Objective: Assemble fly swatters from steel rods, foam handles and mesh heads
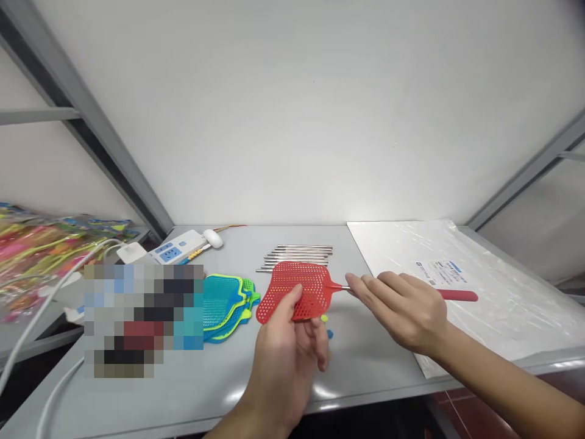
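Note:
A red fly swatter (301, 281) is held level above the table between both hands. My left hand (287, 353) grips its perforated head, thumb on top and fingers underneath. My right hand (406, 311) is closed around the metal shaft close to the neck, and the red handle end (459, 295) sticks out beyond it to the right. Blue and green swatter heads (223, 302) lie stacked left of my left hand. Behind the red head, several metal rods (301, 251) lie side by side. Small green and blue bits (329, 333) show just beside my left fingers.
A white plastic sheet or bag (503, 323) with a printed label covers the table's right side. At the back left are a power strip (176, 247) and a white mouse (212, 238). White cables (50, 280) run down the left. Colourful wrapped packets (59, 250) lie farther left. A pixelated patch hides part of the table.

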The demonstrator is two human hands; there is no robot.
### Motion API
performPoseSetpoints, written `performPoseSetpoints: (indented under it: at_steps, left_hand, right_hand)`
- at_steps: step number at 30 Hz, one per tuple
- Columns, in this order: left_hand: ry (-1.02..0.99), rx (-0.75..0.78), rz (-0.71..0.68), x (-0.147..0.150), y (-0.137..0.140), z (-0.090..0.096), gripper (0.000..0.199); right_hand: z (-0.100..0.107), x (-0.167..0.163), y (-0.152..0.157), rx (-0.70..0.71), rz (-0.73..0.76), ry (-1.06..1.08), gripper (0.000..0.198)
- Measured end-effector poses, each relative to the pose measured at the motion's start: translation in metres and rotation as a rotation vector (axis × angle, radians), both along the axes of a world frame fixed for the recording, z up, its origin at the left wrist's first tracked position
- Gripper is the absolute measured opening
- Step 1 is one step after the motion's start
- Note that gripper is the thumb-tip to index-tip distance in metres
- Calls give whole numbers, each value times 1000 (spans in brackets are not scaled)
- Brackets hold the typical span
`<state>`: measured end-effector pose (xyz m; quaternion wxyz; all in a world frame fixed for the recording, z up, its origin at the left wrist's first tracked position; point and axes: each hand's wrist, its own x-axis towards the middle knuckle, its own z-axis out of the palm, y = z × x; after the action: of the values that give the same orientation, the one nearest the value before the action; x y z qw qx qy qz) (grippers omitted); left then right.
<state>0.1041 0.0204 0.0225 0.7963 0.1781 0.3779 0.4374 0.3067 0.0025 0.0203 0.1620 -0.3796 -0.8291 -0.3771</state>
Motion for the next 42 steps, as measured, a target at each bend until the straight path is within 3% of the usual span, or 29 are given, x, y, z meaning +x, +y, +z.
performPoseSetpoints:
  at_steps: [4, 6, 9, 11, 13, 15, 20, 22, 24, 27, 29, 35, 38, 42]
  left_hand:
    - [34, 171, 34, -9, -33, 0, 41]
    - [53, 259, 44, -15, -50, -1, 41]
    - [104, 342, 20, -27, -73, -8, 41]
    - [148, 388, 41, -36, -83, -13, 40]
    - [179, 416, 107, -43, -88, -19, 38]
    - [190, 396, 197, -46, -91, -23, 36]
    - [131, 247, 325, -49, -92, -22, 36]
    - [66, 156, 368, -64, -84, -14, 39]
    - [-6, 96, 498, -89, -71, -5, 36]
    - [-76, 181, 593, -123, -54, 4, 25]
    - [-90, 146, 478, -129, -49, 1, 27]
    - [-122, 27, 188, -99, -53, -23, 32]
    - [-175, -9, 89, -103, -46, -30, 33]
    - [-232, -66, 61, -125, -30, -36, 37]
  right_hand:
    - [8, -9, -27, -1, 25, 98, 28]
    - [14, -21, -39, -113, -28, 250, 13]
    - [24, -40, -54, -594, -62, 490, 23]
    - [28, -50, -62, -959, 13, 585, 30]
    - [27, -59, -66, -1121, 93, 607, 34]
    - [21, -67, -67, -990, 116, 531, 33]
    - [2, -71, -66, -279, 140, 90, 22]
    - [-1, -53, -64, -123, 160, 42, 24]
    - [-2, -23, -60, -12, 112, 113, 29]
    - [-3, 14, -53, 121, -74, 217, 23]
    - [-2, 14, -51, 110, -152, 307, 20]
    - [5, -88, -40, -202, 184, 109, 37]
    - [4, -126, -15, -201, 264, -11, 36]
    - [-5, -145, 33, -178, 426, -49, 34]
